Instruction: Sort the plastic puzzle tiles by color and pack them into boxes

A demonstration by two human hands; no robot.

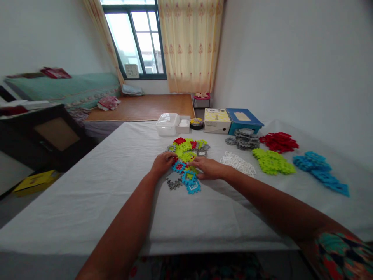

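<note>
An assembly of interlocking plastic building pieces with notched edges (184, 146) lies on the white-covered table, in lime, red, blue and grey. My left hand (163, 163) grips its left edge near a red piece, with the fingers curled. My right hand (209, 168) holds the right side, its forefinger over the lime and red pieces and its thumb lower down by a blue one. Blue pieces (193, 187) and a grey piece (174, 182) make up the near end. The fingertips are partly hidden among the pieces.
To the right lie piles of white frames (238, 163), grey pieces (247, 139), lime pieces (274, 161), red pieces (279, 142) and blue pieces (316, 167). Behind stand a clear plastic box (168, 123), a yellow-and-white box (216, 121) and a blue box (244, 120).
</note>
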